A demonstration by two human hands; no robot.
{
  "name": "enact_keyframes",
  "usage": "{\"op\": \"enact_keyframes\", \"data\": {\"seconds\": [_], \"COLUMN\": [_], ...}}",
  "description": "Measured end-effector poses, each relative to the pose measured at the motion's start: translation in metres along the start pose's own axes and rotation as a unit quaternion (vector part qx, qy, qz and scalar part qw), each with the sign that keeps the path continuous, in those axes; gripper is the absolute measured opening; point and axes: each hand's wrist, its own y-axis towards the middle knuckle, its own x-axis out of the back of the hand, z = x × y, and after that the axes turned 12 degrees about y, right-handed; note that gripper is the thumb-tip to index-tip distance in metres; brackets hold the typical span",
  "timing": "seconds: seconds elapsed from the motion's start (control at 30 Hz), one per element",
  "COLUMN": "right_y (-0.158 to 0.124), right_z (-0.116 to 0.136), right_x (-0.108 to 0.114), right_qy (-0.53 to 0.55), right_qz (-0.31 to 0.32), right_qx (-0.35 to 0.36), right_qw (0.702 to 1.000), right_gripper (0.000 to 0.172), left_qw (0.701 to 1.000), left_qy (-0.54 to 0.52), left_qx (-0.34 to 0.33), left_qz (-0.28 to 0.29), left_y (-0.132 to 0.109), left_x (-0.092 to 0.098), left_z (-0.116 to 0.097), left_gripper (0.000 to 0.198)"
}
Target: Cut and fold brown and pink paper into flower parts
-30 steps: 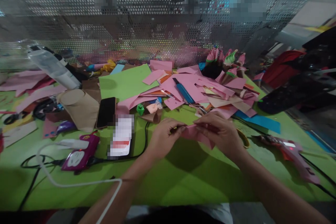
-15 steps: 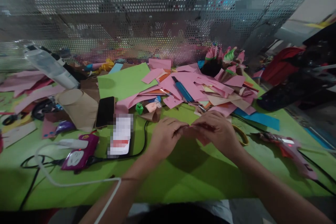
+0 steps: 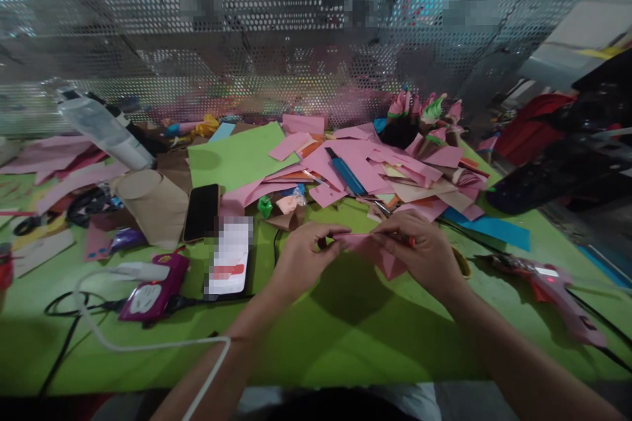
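Between my two hands, just above the green tabletop, is a folded piece of pink paper (image 3: 368, 245). My left hand (image 3: 309, 253) pinches its left end between thumb and fingers. Closed on its right part is my right hand (image 3: 417, 247), with a folded corner of the paper hanging below the fingers. A small red bit shows at the right fingers; I cannot make out what it is. Behind the hands lies a heap of pink paper pieces (image 3: 355, 151) with a blue cutter (image 3: 347, 171) on top. A yellow ring of tape (image 3: 463, 263) is partly hidden behind my right wrist.
On the right lies a pink glue gun (image 3: 553, 293) with its cord. At left are a magenta power strip (image 3: 155, 289), a white cable (image 3: 162, 344), a lit phone (image 3: 230, 256), a dark phone (image 3: 201, 212) and a brown paper cone (image 3: 153, 207). A perforated metal panel (image 3: 276, 52) stands behind.
My hands have drawn slightly apart, and more of the pink paper shows between them. The whole view has shifted a little.
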Motion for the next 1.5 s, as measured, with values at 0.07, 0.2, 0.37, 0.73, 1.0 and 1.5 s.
{"op": "enact_keyframes", "data": {"seconds": [0.07,0.2,0.37,0.73,1.0,1.5], "right_y": [0.000,-0.001,-0.001,-0.004,-0.003,-0.002], "right_z": [0.000,-0.001,-0.003,-0.004,0.001,-0.005], "right_x": [0.000,0.000,0.000,-0.001,-0.009,-0.002], "right_qy": [0.005,0.000,-0.014,-0.058,-0.081,-0.031], "right_qz": [-0.001,0.001,0.003,-0.002,0.020,0.018], "right_qx": [0.000,0.007,0.017,0.067,0.111,0.025], "right_qw": [1.000,1.000,1.000,0.996,0.990,0.999], "right_gripper": [0.018,0.015,0.016,0.013,0.015,0.016], "left_qw": [1.000,1.000,0.999,0.997,0.982,0.993], "left_qy": [0.009,0.024,0.029,0.068,0.152,0.111], "left_qx": [-0.008,-0.015,-0.026,-0.025,-0.107,-0.034], "left_qz": [-0.001,-0.006,-0.020,-0.011,-0.009,0.031], "left_y": [0.000,-0.001,-0.001,0.000,0.000,0.003], "left_x": [0.001,0.001,0.000,0.000,0.000,0.009], "left_z": [0.000,0.001,0.000,0.003,-0.003,0.000], "left_gripper": [0.017,0.017,0.016,0.015,0.013,0.008]}}
